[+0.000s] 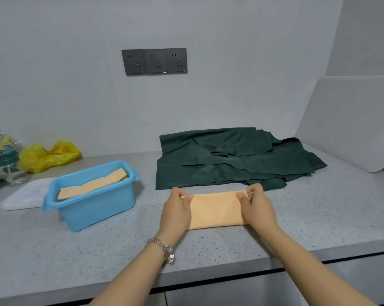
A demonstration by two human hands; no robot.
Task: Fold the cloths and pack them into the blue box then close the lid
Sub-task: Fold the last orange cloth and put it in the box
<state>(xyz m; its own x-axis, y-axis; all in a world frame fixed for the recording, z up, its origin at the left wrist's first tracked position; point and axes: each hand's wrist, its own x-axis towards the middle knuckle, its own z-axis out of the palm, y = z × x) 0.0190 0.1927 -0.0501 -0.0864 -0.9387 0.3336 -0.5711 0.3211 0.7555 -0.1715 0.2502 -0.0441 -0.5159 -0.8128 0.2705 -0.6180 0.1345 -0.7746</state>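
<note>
A person stands at a speckled grey stone bench (208, 250), seen from a camera on their head looking down at both bare hands. The left hand (176, 207), with a beaded bracelet (164, 248) on its wrist, pinches the left end of a folded rectangle of soft orange cloth (216, 209). The right hand (256, 205) pinches the right end, fingers curled over the far edge. The cloth lies flat on the bench between them, near the front edge.

To the left, apart from the hands, sits an open light blue plastic box (91, 199) with small side handles. At least 1 folded orange cloth (94, 184) already lies inside it, reaching close to the rim. Behind the box and to its left, a flat white plastic lid (23, 196) lies on the bench.

Just behind the hands lies a loose, crumpled pile of dark green cloths (235, 157), not yet folded; how many is unclear.

The task looks partly done: some cloth is packed, 1 piece is mid-fold, the green pile remains, and the box is not yet closed.
</note>
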